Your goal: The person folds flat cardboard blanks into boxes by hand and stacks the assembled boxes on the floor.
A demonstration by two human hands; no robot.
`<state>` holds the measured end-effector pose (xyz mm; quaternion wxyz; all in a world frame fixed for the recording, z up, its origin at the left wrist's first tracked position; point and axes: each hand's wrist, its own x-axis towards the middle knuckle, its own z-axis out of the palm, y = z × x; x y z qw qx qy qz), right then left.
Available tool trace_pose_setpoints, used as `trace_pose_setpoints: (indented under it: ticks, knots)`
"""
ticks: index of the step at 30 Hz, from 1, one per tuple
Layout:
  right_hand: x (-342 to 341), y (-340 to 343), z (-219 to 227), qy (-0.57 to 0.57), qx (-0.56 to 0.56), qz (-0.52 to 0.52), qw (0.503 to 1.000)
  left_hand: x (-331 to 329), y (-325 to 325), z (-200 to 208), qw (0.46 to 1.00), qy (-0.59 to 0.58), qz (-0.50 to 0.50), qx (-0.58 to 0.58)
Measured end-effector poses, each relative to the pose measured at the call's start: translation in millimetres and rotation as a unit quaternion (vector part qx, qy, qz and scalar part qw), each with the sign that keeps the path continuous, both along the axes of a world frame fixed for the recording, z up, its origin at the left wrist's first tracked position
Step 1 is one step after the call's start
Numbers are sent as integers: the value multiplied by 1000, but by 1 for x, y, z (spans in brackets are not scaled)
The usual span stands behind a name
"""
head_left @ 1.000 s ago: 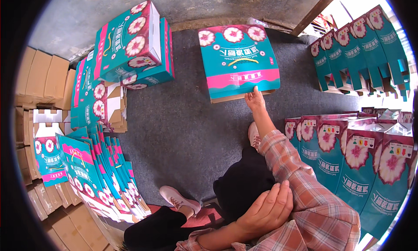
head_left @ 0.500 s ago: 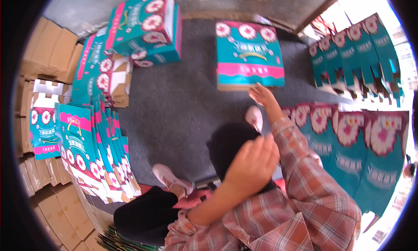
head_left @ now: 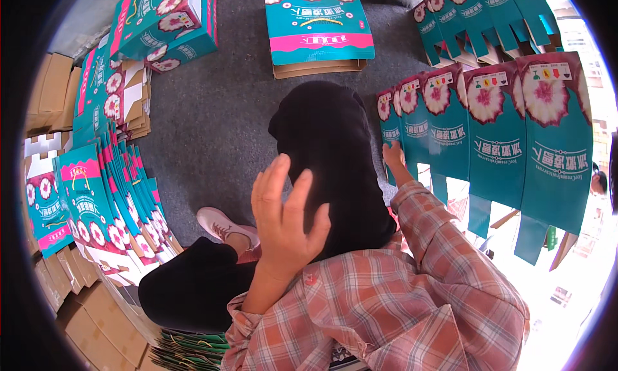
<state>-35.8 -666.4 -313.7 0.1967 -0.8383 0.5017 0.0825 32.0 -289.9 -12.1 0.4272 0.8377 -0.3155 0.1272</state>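
My left hand (head_left: 283, 219) is raised in front of my black-trousered knee, its fingers spread and nothing in it. At the right, my right hand (head_left: 393, 156) is by the nearest-to-middle teal carton (head_left: 389, 123) of a row. Its fingers look loosely extended at that carton's lower part, and whether they press on it is hard to see. Several more teal cartons with pink-and-white flower-like prints, such as the large one (head_left: 555, 129), stand beside it in the row, bottom flaps hanging loose. Ahead on the floor sits another teal carton (head_left: 318, 23) with a pink band, its brown near end showing.
Stacked teal cartons (head_left: 183, 46) stand at the far left, with flat folded cartons (head_left: 122, 197) leaning below them. Brown boxes (head_left: 100, 326) line the left side. A second row of teal cartons (head_left: 473, 17) is at the far right. Dark grey floor (head_left: 187, 139) lies between.
My right hand has moved from the carton ahead to the row on the right. My left hand has lowered leftward and its fingers have spread. The view has shifted right and down.
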Motion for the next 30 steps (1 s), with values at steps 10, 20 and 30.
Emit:
trace_pose_setpoints:
  ticks: [10,20,30]
  knots:
    - [3,-12,-16,16,39,44,998,-32,36,-24,990,90,96,59]
    - [-7,-158,-112,129,-104,255,953,-63,84,-16,973,104,194,62]
    - [103,57,35,-235,314,365,844,-100,145,115,936,-33,349,20]
